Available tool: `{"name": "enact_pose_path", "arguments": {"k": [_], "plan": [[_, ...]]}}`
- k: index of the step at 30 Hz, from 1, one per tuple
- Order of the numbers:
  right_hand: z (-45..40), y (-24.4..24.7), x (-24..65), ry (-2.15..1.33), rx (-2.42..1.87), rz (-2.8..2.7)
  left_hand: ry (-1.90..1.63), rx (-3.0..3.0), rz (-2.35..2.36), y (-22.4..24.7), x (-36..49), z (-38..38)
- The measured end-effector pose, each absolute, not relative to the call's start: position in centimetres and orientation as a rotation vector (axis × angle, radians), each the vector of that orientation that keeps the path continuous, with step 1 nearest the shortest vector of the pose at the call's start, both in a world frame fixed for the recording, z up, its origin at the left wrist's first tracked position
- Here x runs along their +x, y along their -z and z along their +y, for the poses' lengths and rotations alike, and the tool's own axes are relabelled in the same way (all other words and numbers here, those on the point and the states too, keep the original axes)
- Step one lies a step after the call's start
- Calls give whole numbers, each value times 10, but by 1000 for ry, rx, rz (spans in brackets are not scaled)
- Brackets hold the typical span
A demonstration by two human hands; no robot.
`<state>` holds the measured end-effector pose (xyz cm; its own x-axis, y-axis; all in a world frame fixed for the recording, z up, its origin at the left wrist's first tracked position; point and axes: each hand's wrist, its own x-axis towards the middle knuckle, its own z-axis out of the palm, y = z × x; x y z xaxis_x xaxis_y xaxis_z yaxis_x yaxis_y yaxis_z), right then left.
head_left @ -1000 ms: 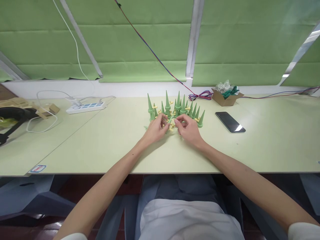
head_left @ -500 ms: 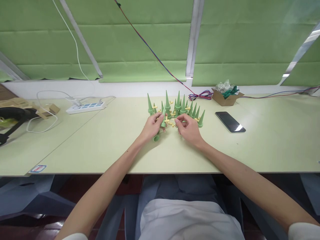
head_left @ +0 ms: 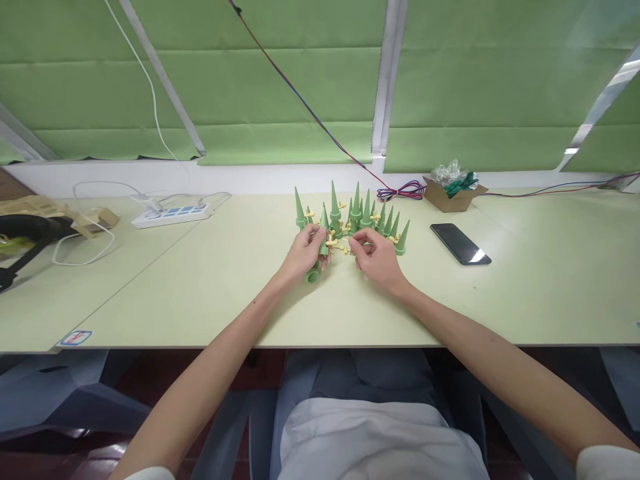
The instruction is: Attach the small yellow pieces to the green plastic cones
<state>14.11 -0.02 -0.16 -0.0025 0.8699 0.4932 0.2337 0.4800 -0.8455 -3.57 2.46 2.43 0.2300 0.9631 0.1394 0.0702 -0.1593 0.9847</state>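
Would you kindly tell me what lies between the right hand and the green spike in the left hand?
In the head view, small yellow fittings show between the held green spike and the right hand.

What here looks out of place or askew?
One green watering spike partly under the left hand is tipped, its hollow base showing, while most other green spikes stand upright. Nothing looks spilled or damaged.

A phone [head_left: 461,244] lay on the counter [head_left: 240,267] near a small box [head_left: 449,200]; a power strip [head_left: 175,215] sat well to the left.
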Motion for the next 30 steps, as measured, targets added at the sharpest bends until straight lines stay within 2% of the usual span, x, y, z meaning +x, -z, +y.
{"name": "enact_pose_path", "arguments": {"k": [30], "plan": [[-2,0,141,-688,-1002,-1539,-1036,1429,841,-25,-39,24]]}}
